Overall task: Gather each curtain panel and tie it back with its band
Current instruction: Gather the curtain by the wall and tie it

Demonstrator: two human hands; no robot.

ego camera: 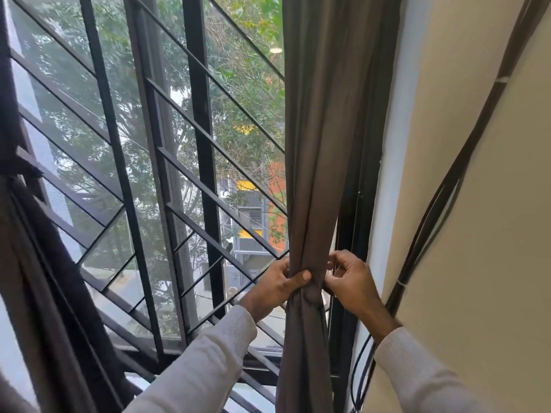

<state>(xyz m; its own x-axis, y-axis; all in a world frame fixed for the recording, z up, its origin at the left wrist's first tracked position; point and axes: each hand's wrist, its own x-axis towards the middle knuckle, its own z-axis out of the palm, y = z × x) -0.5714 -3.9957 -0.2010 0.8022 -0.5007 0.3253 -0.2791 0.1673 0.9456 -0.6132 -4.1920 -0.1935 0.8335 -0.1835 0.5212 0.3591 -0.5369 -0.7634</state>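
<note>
Two grey sleeves (208,362) reach up from the bottom edge toward the curtain (316,162), a brown panel that hangs gathered into a narrow bunch at the right side of the window, just beside the dark frame (357,204). The left hand (275,286) grips the bunch from its left, thumb laid across the front and fingers curled round behind. The right hand (347,283) is on the other side at the same height, its fingers bent and pinching the band (313,292), a strip of the same brown cloth that wraps the bunch where it is cinched tightest. Below the band the folds spread again and run down out of view. Right of the frame stands a cream wall (483,234) with black cables (441,192) running up it. Behind the curtain, a black grille (202,150) of slanted bars covers the glass, with green trees (238,93) and a building (253,210) beyond. Another dark curtain fills the left edge.
</note>
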